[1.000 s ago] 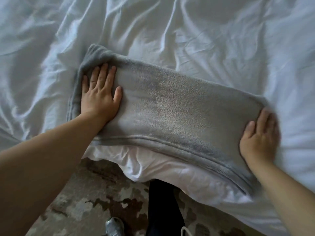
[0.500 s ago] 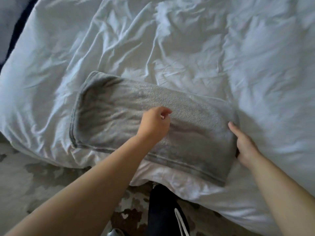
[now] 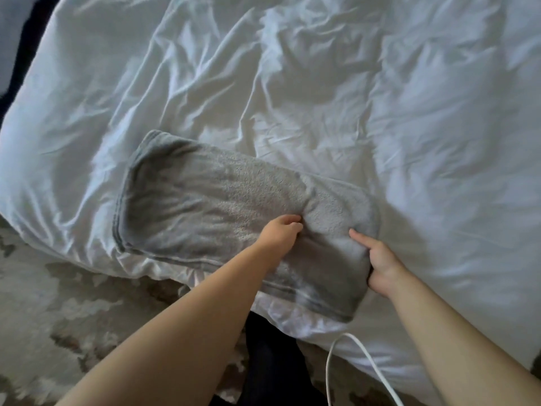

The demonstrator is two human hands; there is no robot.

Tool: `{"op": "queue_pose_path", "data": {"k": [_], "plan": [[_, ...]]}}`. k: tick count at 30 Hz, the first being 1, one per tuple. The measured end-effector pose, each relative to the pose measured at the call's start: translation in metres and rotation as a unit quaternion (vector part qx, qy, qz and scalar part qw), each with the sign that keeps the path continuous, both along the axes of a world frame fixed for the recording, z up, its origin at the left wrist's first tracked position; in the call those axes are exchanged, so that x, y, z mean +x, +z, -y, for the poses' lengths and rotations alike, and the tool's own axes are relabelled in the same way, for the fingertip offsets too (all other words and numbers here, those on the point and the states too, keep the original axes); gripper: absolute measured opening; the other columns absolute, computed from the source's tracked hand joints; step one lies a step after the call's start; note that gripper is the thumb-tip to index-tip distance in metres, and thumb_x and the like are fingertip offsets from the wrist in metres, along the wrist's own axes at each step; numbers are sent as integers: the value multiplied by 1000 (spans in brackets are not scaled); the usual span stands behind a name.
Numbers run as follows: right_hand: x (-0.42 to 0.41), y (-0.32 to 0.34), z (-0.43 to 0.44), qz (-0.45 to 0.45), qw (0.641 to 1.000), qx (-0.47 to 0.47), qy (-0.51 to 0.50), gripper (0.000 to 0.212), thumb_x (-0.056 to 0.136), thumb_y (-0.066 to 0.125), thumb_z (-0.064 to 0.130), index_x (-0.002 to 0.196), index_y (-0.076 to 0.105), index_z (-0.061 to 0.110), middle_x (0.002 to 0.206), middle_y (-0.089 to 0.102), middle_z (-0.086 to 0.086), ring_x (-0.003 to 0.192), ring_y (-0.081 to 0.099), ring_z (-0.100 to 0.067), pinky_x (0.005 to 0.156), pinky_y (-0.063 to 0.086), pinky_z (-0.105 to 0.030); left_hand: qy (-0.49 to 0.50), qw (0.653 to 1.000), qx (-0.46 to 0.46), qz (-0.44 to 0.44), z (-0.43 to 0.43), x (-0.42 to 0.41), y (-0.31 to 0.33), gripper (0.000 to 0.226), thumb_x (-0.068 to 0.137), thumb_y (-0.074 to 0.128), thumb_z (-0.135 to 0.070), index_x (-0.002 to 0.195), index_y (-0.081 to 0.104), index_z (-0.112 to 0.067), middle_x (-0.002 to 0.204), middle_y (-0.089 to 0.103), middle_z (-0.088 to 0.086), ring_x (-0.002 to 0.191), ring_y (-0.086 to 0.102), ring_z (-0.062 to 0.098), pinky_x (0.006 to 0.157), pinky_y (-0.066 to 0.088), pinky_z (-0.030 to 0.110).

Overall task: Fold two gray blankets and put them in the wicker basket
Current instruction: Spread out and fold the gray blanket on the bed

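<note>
A gray blanket [image 3: 210,206], folded into a long strip, lies across the near edge of the white bed [image 3: 322,98]. My left hand [image 3: 281,231] presses with curled fingers into the strip's middle, and a crease forms there. My right hand [image 3: 377,262] grips the strip's right end, thumb on top and fingers tucked underneath, and that end is lifted and curling over toward the left. Neither a second blanket nor a wicker basket is in view.
The rumpled white duvet covers the whole bed. A patterned rug [image 3: 52,303] lies on the floor below the bed's edge. My dark trouser leg [image 3: 269,361] and a white cable [image 3: 351,364] are at the bottom of the view.
My left hand went from flat on the strip's left end to its middle, fingers curled. My right hand took hold of the right end and raised it leftward.
</note>
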State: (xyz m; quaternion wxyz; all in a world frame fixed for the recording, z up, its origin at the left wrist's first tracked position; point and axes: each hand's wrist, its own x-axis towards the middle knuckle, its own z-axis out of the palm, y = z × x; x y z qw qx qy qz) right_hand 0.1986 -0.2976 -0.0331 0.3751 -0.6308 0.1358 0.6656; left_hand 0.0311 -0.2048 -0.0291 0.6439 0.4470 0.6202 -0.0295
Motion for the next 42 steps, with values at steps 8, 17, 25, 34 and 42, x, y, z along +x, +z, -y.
{"op": "queue_pose_path", "data": {"k": [8, 17, 25, 34, 42], "plan": [[-52, 20, -25, 175, 984, 27, 13, 34, 82, 70, 17, 113, 63, 6, 100, 72, -18, 86, 70, -30, 73, 57, -37, 46, 997, -64, 18, -10, 5, 0, 51, 94, 50, -45, 120, 63, -4, 119, 64, 18, 115, 58, 33, 100, 42, 38], [-111, 49, -79, 180, 968, 33, 175, 42, 80, 66, 31, 112, 60, 5, 105, 68, -16, 94, 67, -28, 85, 56, -44, 65, 998, 9, 8, -38, -34, 31, 39, 98, 42, -32, 111, 68, -7, 112, 68, 14, 106, 62, 29, 97, 48, 41], [-140, 71, -126, 129, 949, 9, 287, 25, 85, 42, 10, 62, 51, 13, 57, 49, -2, 46, 42, -13, 42, 35, -20, 30, 986, 113, -120, -47, -83, 59, 24, 89, 44, -25, 98, 56, -7, 103, 66, 20, 99, 61, 37, 80, 50, 39], [-123, 49, -121, 212, 881, 56, 420, 26, 84, 47, 2, 93, 69, 10, 77, 60, -5, 70, 50, -16, 56, 34, -27, -98, 969, 41, -221, -10, -47, 35, 125, 67, 77, -49, 151, -7, -11, 143, 35, 17, 130, 43, 32, 104, 39, 39], [-50, 27, -132, 443, 752, 175, 455, 85, 68, 82, 11, 142, 40, 12, 132, 53, -4, 128, 46, -22, 104, 35, -27, -154, 979, 103, -79, -27, -58, 12, 42, 81, 63, -24, 120, 50, -16, 111, 63, 2, 105, 60, 26, 74, 41, 25]]}}
